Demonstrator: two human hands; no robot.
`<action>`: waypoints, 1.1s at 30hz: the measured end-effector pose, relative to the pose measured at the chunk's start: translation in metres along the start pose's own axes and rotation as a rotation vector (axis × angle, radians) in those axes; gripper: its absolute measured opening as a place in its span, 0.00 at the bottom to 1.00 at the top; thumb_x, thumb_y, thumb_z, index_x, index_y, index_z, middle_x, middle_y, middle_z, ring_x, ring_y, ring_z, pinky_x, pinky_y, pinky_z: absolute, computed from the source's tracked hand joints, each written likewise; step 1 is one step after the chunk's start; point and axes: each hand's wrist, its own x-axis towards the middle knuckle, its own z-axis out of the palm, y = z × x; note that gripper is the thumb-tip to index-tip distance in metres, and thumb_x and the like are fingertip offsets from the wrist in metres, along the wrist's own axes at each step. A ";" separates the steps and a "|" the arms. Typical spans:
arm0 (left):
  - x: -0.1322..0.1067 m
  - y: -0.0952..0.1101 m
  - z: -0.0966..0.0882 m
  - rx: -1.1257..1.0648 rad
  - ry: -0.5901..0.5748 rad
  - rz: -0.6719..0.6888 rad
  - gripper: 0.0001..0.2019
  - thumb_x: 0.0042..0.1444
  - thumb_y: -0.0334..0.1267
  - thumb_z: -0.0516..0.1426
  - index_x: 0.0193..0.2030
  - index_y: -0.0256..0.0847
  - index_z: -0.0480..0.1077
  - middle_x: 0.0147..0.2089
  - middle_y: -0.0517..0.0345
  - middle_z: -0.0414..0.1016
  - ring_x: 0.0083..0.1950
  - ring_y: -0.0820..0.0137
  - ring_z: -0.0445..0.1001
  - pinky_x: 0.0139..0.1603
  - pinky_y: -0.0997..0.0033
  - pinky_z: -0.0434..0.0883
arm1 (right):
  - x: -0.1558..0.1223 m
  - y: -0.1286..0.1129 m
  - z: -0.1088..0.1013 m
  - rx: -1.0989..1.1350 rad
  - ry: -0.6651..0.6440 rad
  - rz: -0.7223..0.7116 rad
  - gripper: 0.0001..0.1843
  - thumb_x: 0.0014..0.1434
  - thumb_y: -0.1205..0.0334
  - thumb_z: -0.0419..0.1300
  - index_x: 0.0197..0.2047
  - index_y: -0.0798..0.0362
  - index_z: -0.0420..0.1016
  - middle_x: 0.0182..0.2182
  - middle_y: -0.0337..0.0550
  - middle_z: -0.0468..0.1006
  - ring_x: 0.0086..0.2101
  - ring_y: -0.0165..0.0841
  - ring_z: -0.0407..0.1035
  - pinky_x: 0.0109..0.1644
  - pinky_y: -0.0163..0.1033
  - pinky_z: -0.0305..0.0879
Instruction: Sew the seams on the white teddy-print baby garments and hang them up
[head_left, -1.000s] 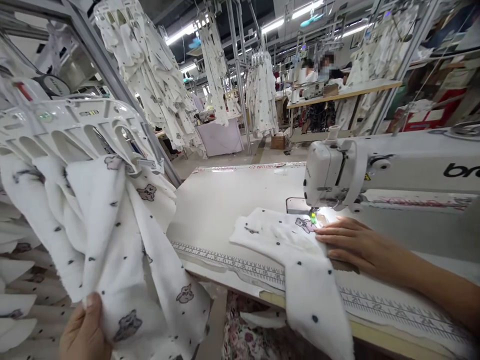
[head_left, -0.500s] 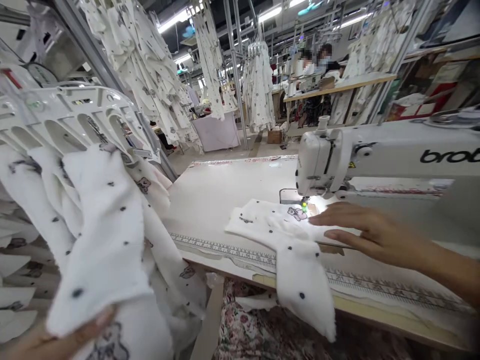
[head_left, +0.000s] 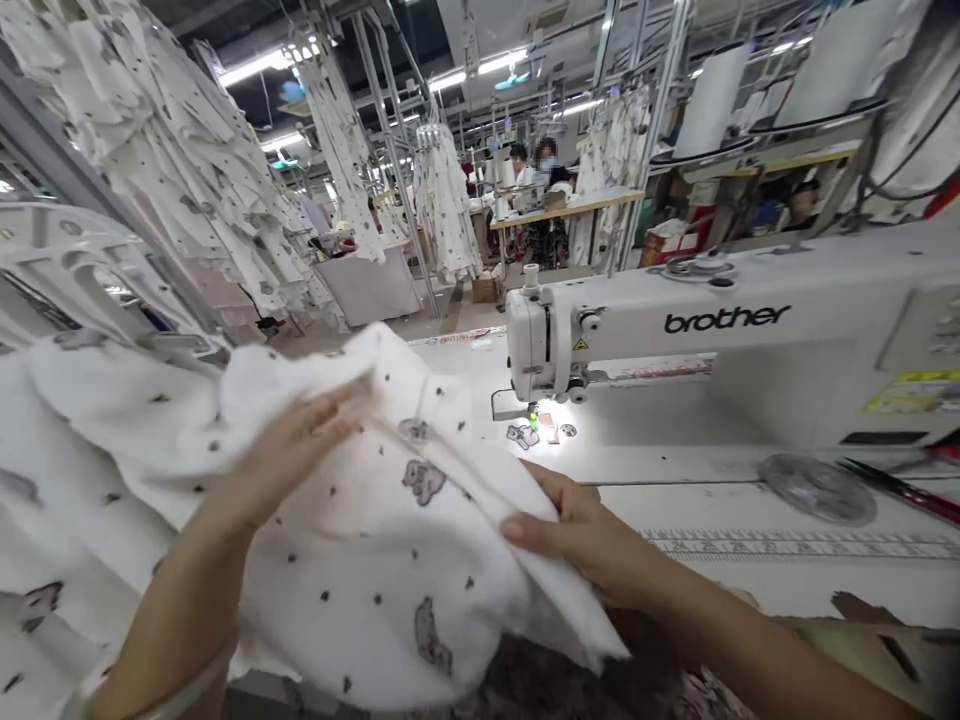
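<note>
A large white fleecy garment [head_left: 360, 560], printed with small bears and dark dots, spreads across the front of the view. My left hand [head_left: 307, 440], partly blurred, has its fingers closed on the garment's upper part. To the right, my right hand [head_left: 562, 525] pinches a folded edge of the same cloth, thumb on top. Between the two hands the fabric forms a slanting fold. Just beyond my right hand, the sewing machine's [head_left: 622, 320] lit needle area stands over a bear-printed bit of white cloth [head_left: 523, 436]. How that bit joins the garment is hidden.
At the left stands a white hanger rack [head_left: 82, 260]. A printed ruler strip [head_left: 720, 545] runs along the table front; a clear round disc [head_left: 817, 488] and dark scissors [head_left: 900, 490] lie at the right. Thread cones [head_left: 712, 100] stand behind. Two people sit at a farther table [head_left: 570, 208].
My left hand has come up and rightward with the cloth from the rack side. My right hand has left the needle area and now grips the cloth's edge. The view has turned right.
</note>
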 end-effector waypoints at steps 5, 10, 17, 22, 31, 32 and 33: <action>0.017 0.034 0.055 -0.186 -0.535 0.267 0.29 0.60 0.55 0.56 0.67 0.57 0.59 0.72 0.58 0.56 0.73 0.58 0.54 0.57 0.62 0.71 | 0.018 -0.019 -0.001 -0.259 0.067 -0.037 0.26 0.56 0.41 0.65 0.45 0.55 0.77 0.37 0.45 0.79 0.33 0.34 0.72 0.33 0.35 0.69; 0.025 0.060 0.064 -0.367 -0.765 0.324 0.18 0.61 0.53 0.56 0.51 0.44 0.73 0.47 0.53 0.79 0.46 0.62 0.78 0.43 0.68 0.74 | 0.028 -0.027 0.003 -0.072 0.093 -0.089 0.29 0.53 0.40 0.67 0.48 0.54 0.74 0.37 0.45 0.78 0.33 0.33 0.73 0.36 0.36 0.69; 0.070 0.065 0.053 -0.319 -0.347 0.259 0.16 0.57 0.52 0.57 0.35 0.39 0.71 0.31 0.62 0.72 0.31 0.70 0.69 0.30 0.75 0.65 | 0.033 0.021 0.034 0.097 0.025 -0.043 0.42 0.33 0.57 0.80 0.51 0.50 0.69 0.44 0.41 0.76 0.47 0.38 0.71 0.52 0.43 0.67; 0.088 0.078 0.045 -0.187 0.020 0.329 0.16 0.57 0.52 0.56 0.30 0.41 0.68 0.27 0.65 0.65 0.31 0.72 0.64 0.31 0.76 0.60 | 0.034 0.021 0.049 0.195 -0.072 -0.094 0.27 0.33 0.57 0.79 0.32 0.54 0.70 0.29 0.33 0.71 0.31 0.25 0.65 0.36 0.30 0.60; 0.088 0.048 0.120 0.317 -0.330 0.208 0.17 0.62 0.51 0.50 0.32 0.40 0.68 0.31 0.55 0.74 0.34 0.63 0.72 0.34 0.70 0.64 | -0.015 -0.009 -0.019 0.205 0.302 -0.024 0.28 0.41 0.60 0.75 0.43 0.51 0.68 0.33 0.32 0.68 0.28 0.23 0.63 0.32 0.29 0.58; 0.085 0.044 0.129 0.344 -0.393 0.216 0.14 0.59 0.49 0.54 0.31 0.40 0.68 0.31 0.54 0.75 0.34 0.62 0.73 0.34 0.69 0.65 | -0.019 -0.003 -0.032 0.072 0.310 -0.003 0.27 0.42 0.59 0.75 0.43 0.52 0.69 0.31 0.31 0.67 0.27 0.22 0.60 0.31 0.28 0.56; 0.081 0.041 0.136 0.369 -0.442 0.225 0.12 0.57 0.47 0.56 0.30 0.40 0.69 0.31 0.52 0.76 0.34 0.61 0.74 0.35 0.67 0.66 | -0.024 0.002 -0.043 -0.044 0.289 0.037 0.26 0.44 0.58 0.74 0.43 0.53 0.69 0.28 0.30 0.65 0.25 0.22 0.58 0.30 0.28 0.54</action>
